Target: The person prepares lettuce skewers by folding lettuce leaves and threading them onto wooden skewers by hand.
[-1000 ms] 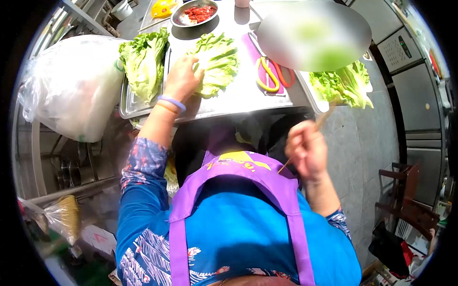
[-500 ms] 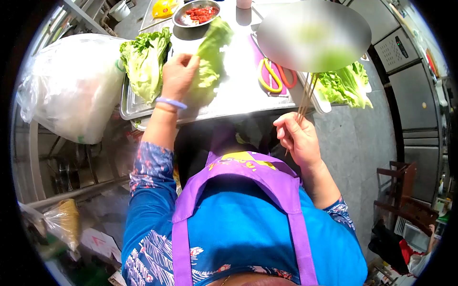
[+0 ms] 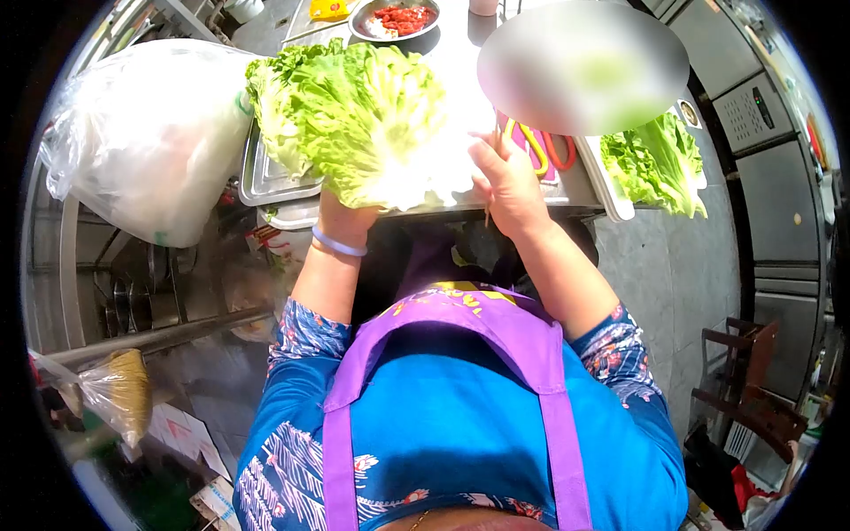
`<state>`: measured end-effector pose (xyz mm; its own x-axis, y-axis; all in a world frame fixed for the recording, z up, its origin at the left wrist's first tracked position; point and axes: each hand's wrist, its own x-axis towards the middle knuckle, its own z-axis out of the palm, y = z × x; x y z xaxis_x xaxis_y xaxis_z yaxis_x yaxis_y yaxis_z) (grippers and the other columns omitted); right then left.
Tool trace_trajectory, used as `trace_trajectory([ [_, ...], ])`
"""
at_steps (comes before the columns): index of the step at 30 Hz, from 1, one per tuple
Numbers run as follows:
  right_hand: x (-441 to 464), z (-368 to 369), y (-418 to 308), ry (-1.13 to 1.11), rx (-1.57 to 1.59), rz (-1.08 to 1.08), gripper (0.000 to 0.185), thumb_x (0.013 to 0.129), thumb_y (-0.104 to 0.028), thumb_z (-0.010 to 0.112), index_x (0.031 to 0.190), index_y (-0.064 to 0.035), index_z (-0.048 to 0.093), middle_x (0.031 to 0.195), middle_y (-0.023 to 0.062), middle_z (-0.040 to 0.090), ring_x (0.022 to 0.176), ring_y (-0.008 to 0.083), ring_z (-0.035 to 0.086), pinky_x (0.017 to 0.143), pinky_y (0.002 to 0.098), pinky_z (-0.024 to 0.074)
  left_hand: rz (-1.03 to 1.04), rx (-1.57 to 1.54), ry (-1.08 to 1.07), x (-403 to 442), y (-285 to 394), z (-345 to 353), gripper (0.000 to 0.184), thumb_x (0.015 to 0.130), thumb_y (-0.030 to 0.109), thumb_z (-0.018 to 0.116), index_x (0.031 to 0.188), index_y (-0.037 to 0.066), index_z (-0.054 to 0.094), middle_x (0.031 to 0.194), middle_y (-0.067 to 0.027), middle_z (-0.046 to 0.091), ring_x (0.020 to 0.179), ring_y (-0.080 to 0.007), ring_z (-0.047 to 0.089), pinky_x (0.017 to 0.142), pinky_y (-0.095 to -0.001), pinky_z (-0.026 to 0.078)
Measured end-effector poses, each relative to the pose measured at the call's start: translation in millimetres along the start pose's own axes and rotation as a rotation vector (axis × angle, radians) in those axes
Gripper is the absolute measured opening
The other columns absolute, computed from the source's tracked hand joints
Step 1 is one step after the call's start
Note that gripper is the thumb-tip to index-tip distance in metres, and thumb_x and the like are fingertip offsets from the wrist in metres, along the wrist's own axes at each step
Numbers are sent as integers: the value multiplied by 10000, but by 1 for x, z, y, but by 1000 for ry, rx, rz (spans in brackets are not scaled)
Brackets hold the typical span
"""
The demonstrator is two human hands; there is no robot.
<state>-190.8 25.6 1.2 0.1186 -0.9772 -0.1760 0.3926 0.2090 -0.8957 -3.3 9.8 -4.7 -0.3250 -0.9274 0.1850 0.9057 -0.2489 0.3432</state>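
Observation:
A broad, frilly lettuce leaf (image 3: 372,106) rests on my left hand (image 3: 345,217), whose fingers are hidden beneath it at the leaf's base. Behind it, more lettuce (image 3: 274,115) lies on a metal tray (image 3: 266,190). My right hand (image 3: 513,186), closed, pinches thin bamboo skewers (image 3: 486,217) just right of the leaf; only short bits of them show. Beyond that hand lie scissors with yellow and red handles (image 3: 560,152) on a pink item. Right of these, lettuce leaves (image 3: 655,168) lie on a white tray (image 3: 620,208).
A metal bowl (image 3: 394,37) of red chopped food stands at the back beside a yellow packet (image 3: 328,10). A large clear plastic bag (image 3: 164,133) bulges at the left. A blurred oval hides the upper right. A brown chair (image 3: 753,372) stands at the lower right.
My left hand has drawn the lettuce leaf nearer and turned it broad side up. My right hand has moved up and left with the skewers, towards the leaf. The view has shifted slightly.

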Motion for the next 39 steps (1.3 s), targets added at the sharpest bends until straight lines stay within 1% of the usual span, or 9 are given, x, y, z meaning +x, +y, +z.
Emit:
trace_trajectory([
  [10,5,17,19,51,4,-94,160,833,-25,612,990,-34,582,619,-77,438,462,12,338,415,185,243,91,303,88,-21,1,-29,649,930,479,406,1442,98,290,1474,-125,313,1361,-289,278,1138,-464,183],
  [12,6,13,17,37,27,-90,131,836,-16,596,967,-31,591,607,-74,433,456,19,342,415,190,248,-18,-307,-234,-18,-1,-26,641,932,491,385,1444,117,293,1479,-111,307,1356,-284,284,1141,-476,158],
  [17,5,13,19,88,43,-62,166,856,-48,587,1020,-28,573,604,-61,445,441,35,335,418,205,255,-5,-69,49,-16,3,4,630,938,489,370,1442,120,290,1475,-100,320,1346,-280,294,1141,-466,159],
  [21,3,12,24,151,-33,-108,251,859,-123,633,1061,-18,528,704,-36,484,494,27,356,436,191,272,-51,-332,-267,-22,-4,-34,615,942,475,367,1433,110,304,1473,-100,327,1343,-280,302,1136,-451,179],
  [25,2,23,37,140,-314,-272,552,772,-162,750,1178,35,431,956,75,562,791,128,541,691,256,456,320,1664,15,-26,-3,-46,588,928,419,434,1404,84,350,1427,-103,391,1313,-258,351,1116,-419,232],
  [28,4,28,37,182,-369,-339,506,756,-81,748,1152,44,460,1013,101,588,857,130,558,747,260,463,639,2233,68,-22,-1,-26,568,906,356,510,1376,63,384,1375,-115,448,1277,-244,397,1092,-390,274],
  [32,9,11,42,232,-343,-255,288,816,-113,633,1032,74,595,924,145,666,723,105,608,658,258,498,401,1943,173,-39,1,-79,568,919,419,480,1353,62,395,1326,-108,492,1238,-240,429,1083,-371,298],
  [34,8,9,48,265,-283,-277,255,821,-95,616,1025,56,595,857,105,647,632,93,566,577,242,469,513,2318,138,-38,2,-84,579,896,422,518,1338,60,418,1328,-101,494,1223,-248,444,1074,-370,308],
  [39,-10,11,34,137,94,-64,178,827,-67,597,986,13,585,764,20,561,553,63,457,485,206,365,600,2306,138,-33,1,-68,552,907,401,487,1333,56,423,1335,-108,493,1224,-248,444,1079,-375,300],
])
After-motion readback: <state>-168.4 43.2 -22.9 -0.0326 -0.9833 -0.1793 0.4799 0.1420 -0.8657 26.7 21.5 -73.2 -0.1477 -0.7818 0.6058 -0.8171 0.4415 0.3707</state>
